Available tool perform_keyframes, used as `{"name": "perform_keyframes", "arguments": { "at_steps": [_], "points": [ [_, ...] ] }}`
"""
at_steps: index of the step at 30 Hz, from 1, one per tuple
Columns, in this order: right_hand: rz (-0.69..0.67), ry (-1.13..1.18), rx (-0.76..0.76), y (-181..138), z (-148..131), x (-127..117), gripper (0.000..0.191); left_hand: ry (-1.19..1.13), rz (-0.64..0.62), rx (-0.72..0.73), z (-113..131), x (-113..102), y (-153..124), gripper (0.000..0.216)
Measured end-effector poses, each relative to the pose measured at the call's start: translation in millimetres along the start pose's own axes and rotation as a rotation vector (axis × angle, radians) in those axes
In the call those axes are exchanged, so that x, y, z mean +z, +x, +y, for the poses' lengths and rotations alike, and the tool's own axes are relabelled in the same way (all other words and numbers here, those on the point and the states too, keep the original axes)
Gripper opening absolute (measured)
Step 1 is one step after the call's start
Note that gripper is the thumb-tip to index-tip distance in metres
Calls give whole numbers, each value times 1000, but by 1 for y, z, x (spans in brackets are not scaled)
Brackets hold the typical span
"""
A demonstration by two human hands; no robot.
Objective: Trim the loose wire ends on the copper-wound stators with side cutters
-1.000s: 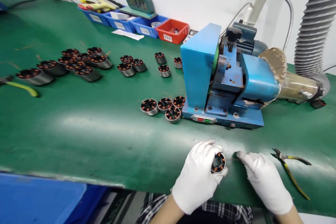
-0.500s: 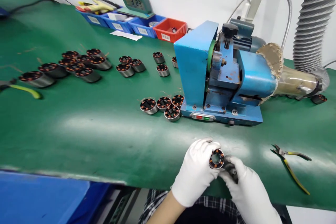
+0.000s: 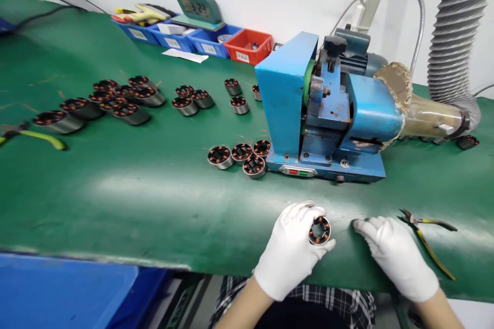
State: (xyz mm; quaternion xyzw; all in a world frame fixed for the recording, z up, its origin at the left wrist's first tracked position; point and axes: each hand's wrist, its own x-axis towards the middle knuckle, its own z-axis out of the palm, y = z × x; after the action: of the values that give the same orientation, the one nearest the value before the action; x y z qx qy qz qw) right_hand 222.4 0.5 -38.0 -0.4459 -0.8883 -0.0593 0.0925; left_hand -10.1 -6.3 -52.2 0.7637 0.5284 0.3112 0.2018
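Observation:
My left hand [image 3: 289,247], in a white glove, grips a motor stator [image 3: 319,230], a metal ring with copper windings and black insulation inside. Its open centre faces up toward me, just over the bench near the front edge. My right hand [image 3: 393,254], also gloved, is apart from the stator on its right, with the fingertips pinched together low over the bench. What sits between them, if anything, I cannot make out. Just right of that hand lies a pair of side cutters [image 3: 415,221] with yellow-and-black handles, jaws apart.
A blue grinding machine [image 3: 328,108] stands behind my hands, joined to a grey exhaust hose [image 3: 453,36]. Several stators [image 3: 254,166] sit at its left foot, with more stators [image 3: 131,113] farther left. A red bin [image 3: 248,45] and blue bins line the wall. Another cutter [image 3: 42,136] lies far left.
My right hand has moved away from the stator to the right, its fingers drawn together. The left hand keeps hold of the stator in nearly the same place.

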Motion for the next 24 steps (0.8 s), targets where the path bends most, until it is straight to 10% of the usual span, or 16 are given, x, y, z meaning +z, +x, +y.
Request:
{"name": "perform_keyframes", "arguments": {
  "at_steps": [6,10,16,24],
  "points": [
    [143,310,168,-5,-7,-52,29,67,4,106,23,-13,0,88],
    [-159,597,138,17,-44,-31,50,21,-111,106,31,-14,4,112],
    [-268,598,189,27,-48,10,46,-22,-230,43,19,-6,11,61],
    [-253,789,388,29,-50,3,24,-27,-306,206,9,-10,16,26]
  ]
}}
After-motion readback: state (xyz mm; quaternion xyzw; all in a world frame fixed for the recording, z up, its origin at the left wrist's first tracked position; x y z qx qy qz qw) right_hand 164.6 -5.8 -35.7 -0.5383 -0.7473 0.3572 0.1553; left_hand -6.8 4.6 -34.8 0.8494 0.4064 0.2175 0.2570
